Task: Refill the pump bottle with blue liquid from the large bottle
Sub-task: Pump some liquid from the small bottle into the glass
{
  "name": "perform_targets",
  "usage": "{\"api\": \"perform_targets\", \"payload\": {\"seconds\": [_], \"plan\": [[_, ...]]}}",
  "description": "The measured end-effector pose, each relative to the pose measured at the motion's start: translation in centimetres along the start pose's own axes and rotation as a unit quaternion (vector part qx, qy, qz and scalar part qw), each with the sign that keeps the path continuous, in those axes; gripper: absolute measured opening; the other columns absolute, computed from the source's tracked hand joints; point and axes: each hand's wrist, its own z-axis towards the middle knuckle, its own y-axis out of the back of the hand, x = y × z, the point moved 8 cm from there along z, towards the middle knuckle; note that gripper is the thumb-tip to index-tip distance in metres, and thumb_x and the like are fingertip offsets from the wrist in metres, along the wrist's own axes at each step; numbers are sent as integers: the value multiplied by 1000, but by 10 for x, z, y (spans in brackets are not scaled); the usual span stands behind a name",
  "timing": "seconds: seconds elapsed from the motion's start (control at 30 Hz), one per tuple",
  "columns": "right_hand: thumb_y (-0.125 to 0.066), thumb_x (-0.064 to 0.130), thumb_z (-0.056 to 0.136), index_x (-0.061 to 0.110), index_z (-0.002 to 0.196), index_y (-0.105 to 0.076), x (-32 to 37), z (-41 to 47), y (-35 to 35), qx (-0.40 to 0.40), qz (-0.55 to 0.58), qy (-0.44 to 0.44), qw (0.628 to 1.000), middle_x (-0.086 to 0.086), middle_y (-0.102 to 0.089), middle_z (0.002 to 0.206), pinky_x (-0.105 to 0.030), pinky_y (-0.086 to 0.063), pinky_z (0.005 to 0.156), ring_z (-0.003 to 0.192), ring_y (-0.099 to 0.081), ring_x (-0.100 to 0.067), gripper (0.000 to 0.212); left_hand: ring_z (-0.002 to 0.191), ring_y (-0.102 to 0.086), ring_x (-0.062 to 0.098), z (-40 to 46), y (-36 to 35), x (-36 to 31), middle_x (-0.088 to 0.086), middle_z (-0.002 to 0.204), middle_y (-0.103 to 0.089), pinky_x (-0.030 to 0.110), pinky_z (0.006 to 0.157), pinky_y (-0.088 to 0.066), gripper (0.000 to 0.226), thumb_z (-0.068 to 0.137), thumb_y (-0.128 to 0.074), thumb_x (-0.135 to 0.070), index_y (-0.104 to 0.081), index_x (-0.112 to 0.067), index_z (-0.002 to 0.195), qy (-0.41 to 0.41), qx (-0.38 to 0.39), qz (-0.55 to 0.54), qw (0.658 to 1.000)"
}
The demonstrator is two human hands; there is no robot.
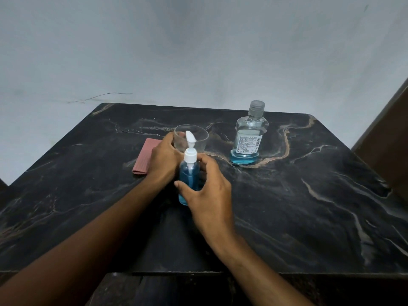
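A small clear pump bottle (187, 175) with a white pump head stands upright at the table's middle, nearly full of blue liquid. My right hand (207, 195) wraps around its lower body from the right. Behind the pump bottle, my left hand (164, 160) grips a clear plastic cup (194, 138) from its left side. The cup looks empty. The large clear bottle (248, 138) stands capped at the back right, with a shallow layer of blue liquid at its bottom.
A folded pink cloth (143, 157) lies left of my left hand. The dark marble table (309, 206) ends at a grey wall behind, and a brown wooden piece (388, 138) rises at the right edge.
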Motion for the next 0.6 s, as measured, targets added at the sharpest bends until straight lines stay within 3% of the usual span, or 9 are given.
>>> {"api": "perform_targets", "payload": {"seconds": [0.1,0.17,0.27,0.4,0.47,0.53,0.6], "plan": [[-78,26,72,37,134,-54,1,-1,24,4,83,0,997,13,-72,104,-21,-58,81,92,-71,-7,67,91,-71,-7,-10,11,-2,-33,96,-72,16,79,-57,73,50,-84,-60,-64,-40,118,-68,-10,27,997],[-67,29,70,46,141,-43,1,0,40,24,122,-11,992,9,-71,102,-31,-62,80,90,-71,-21,77,94,-69,-13,-19,14,-4,-47,103,-63,4,75,-52,79,51,-92,-57,-64,-41,122,-121,7,-5,993],[-59,29,70,61,142,-30,4,6,58,61,128,-9,990,1,-69,116,-50,-57,92,101,-69,-28,83,107,-69,-5,-35,13,-12,-34,116,-67,7,83,-52,80,57,-96,-42,-62,-39,129,-166,53,-39,984],[-60,13,78,64,146,-17,14,12,64,125,75,18,989,-2,-55,142,-57,-50,101,122,-59,-40,95,112,-71,10,-49,6,-16,-9,122,-73,19,87,-55,75,62,-92,-32,-61,-31,131,-180,105,-111,972],[-63,8,78,63,146,-19,11,13,66,143,45,25,988,0,-56,142,-55,-54,97,119,-62,-38,98,109,-71,14,-52,3,-15,-5,119,-73,21,86,-54,73,63,-89,-29,-61,-29,130,-183,125,-125,967],[-65,4,74,60,145,-27,5,14,69,148,36,29,988,6,-70,115,-40,-62,77,89,-74,-24,98,107,-70,15,-55,1,-14,-4,114,-72,23,87,-54,73,61,-87,-27,-60,-29,130,-187,138,-119,965],[-65,0,70,57,143,-31,0,14,72,149,27,28,988,14,-71,100,-29,-61,61,68,-72,-18,99,108,-70,19,-56,-3,-10,-2,112,-71,28,86,-55,75,60,-87,-25,-60,-30,130,-181,147,-122,965]]}}
